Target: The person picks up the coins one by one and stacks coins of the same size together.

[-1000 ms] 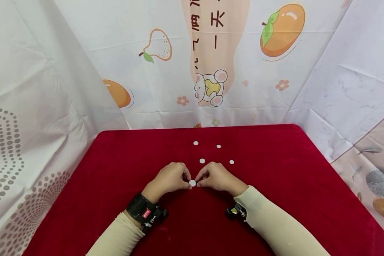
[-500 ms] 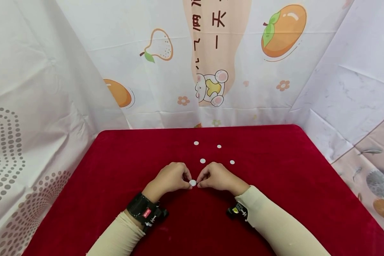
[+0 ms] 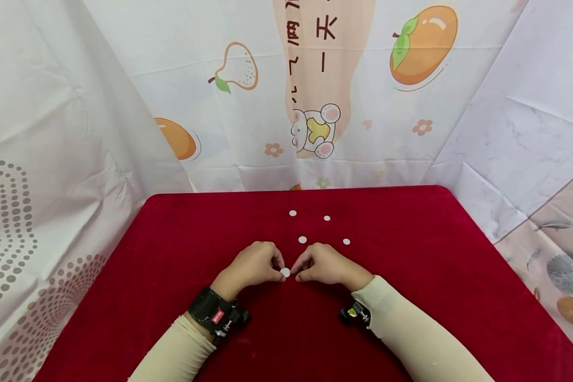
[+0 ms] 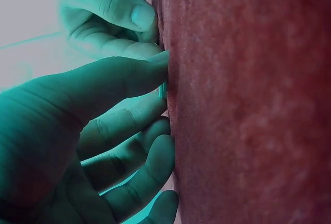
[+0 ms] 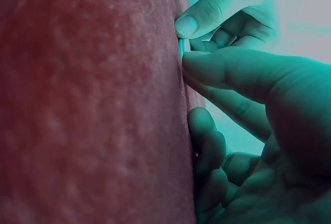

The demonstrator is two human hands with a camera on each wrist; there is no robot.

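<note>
Nothing has moved: both hands still pinch the white disc (image 3: 285,272), four discs (image 3: 302,240) beyond.

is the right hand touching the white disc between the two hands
Touching. In the head view the right hand meets the white disc with its fingertips; the right wrist view shows the thumb tip against its edge.

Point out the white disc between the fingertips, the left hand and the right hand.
white disc (image 3: 285,272), head view, its flat face.
left hand (image 3: 253,265), head view, the back of the hand.
right hand (image 3: 327,263), head view, the back of the hand.
</note>
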